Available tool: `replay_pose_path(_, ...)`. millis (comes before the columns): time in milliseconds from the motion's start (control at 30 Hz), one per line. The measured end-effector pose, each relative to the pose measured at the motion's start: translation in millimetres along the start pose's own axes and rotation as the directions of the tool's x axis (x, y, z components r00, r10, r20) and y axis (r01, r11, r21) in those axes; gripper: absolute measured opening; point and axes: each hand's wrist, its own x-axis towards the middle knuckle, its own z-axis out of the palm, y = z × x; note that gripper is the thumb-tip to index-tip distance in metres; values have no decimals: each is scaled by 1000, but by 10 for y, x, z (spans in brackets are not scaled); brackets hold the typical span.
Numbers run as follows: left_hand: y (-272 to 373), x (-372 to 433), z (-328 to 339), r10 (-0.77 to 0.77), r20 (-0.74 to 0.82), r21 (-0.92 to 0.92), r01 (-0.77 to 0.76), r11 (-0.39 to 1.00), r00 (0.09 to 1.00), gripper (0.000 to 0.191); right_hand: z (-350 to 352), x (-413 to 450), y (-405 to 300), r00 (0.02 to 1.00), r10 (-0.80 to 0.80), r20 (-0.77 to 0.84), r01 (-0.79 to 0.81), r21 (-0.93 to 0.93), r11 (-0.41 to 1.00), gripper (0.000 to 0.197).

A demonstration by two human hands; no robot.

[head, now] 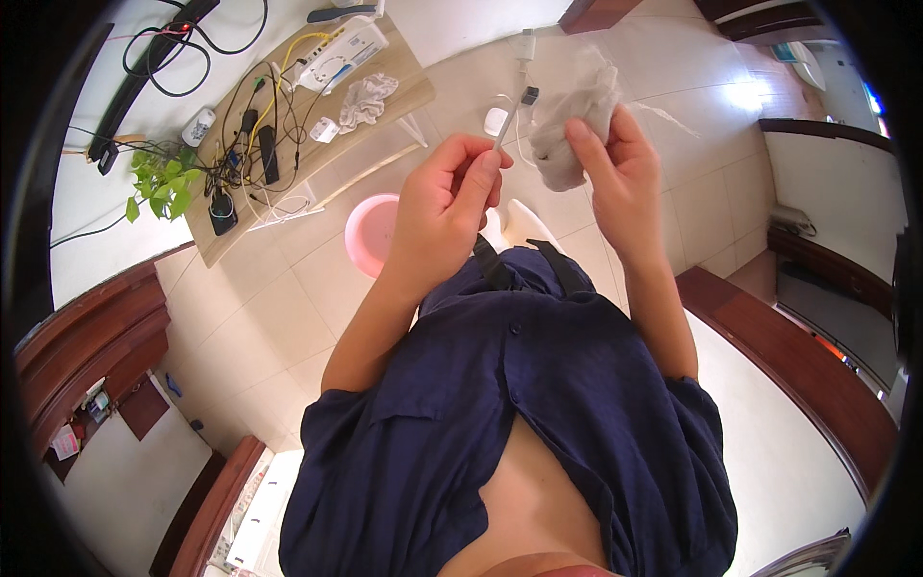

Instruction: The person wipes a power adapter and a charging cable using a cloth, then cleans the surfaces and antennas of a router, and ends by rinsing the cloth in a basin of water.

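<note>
My left hand (461, 191) grips a thin grey rod-like piece (507, 128), perhaps a stiff cable, between thumb and forefinger. Its upper end points away from me, towards a small black block (530, 95); I cannot tell whether the two are joined. In my right hand (626, 173) is a crumpled grey cloth (570, 137), pinched under the thumb, with frayed threads along its upper edge. The cloth hangs just right of the rod, apart from my left hand.
A wooden-topped table (404, 65) at upper left bears a white router (346, 54), tangled cables (252, 137) and another crumpled cloth (368, 101). Below are a pink basin (371, 234) and tiled floor (252, 317). A white charger (496, 121) lies beyond my left hand. A dark wooden edge (786, 375) runs right.
</note>
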Motion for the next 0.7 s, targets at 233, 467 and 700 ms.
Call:
replay_pose_path(233, 135, -45, 15, 81, -59, 30, -79, 996, 995, 15, -133, 31, -393, 888, -324, 327, 415, -264, 871, 21)
replay_pose_path(467, 164, -45, 16, 89, -39, 40, -87, 995, 995, 14, -33, 246, 29, 958, 286, 26, -284, 218, 934, 26)
replay_pose_path(700, 109, -38, -50, 76, -47, 96, -71, 993, 996, 14, 78, 194, 150, 931, 348, 109, -352, 522, 777, 22)
